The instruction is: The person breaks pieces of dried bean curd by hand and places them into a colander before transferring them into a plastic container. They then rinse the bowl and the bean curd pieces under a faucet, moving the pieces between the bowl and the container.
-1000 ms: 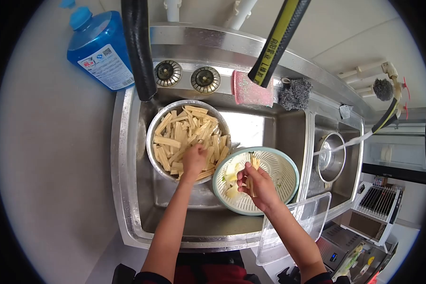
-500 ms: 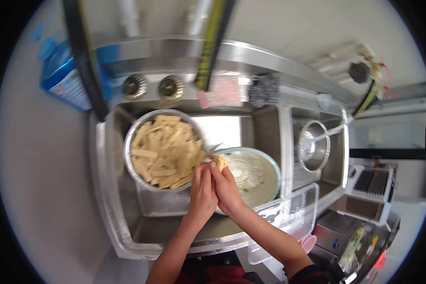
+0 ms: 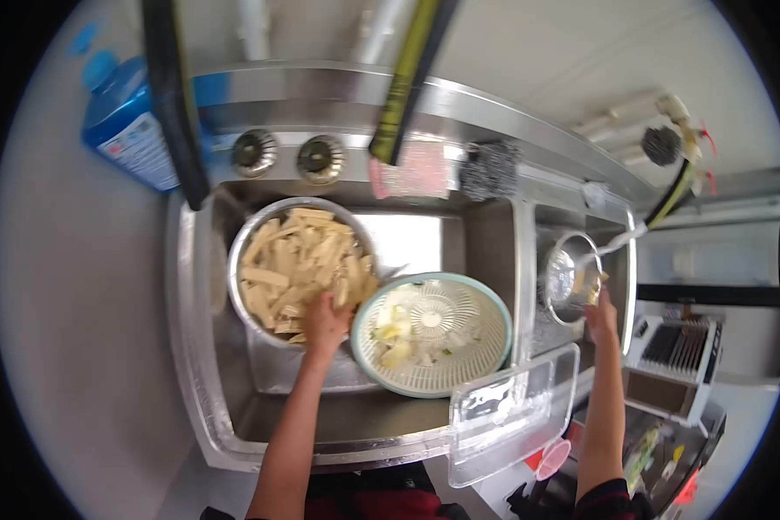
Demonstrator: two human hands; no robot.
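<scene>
In the left sink basin, a round metal bowl [image 3: 234, 276] holds many pale yellow cut strips [image 3: 299, 260]. My left hand [image 3: 322, 325] reaches over its near right edge, thumb apart from the fingers, with its fingertips among the strips. Beside that bowl, a white colander with a light green rim [image 3: 494, 347] carries wet yellowish scraps [image 3: 393, 334]. Far to the right, my right hand [image 3: 604, 316] is at the edge of a smaller metal bowl [image 3: 563, 299]. Its fingers pinch a small pale yellow piece [image 3: 600, 282], partly hidden by them.
A clear plastic lid or tray [image 3: 516, 416] leans across the sink's front edge. Along the back ledge are two sink strainers [image 3: 321, 159], a pink cloth [image 3: 416, 169] and a dark scrubber [image 3: 489, 169]. A blue bottle [image 3: 130, 121] stands left; black-yellow hoses [image 3: 405, 87] hang above.
My hands, together above the colander's left edge before, have parted: the left went to the strips, the right to the smaller bowl. Yellowish scraps now show in the colander.
</scene>
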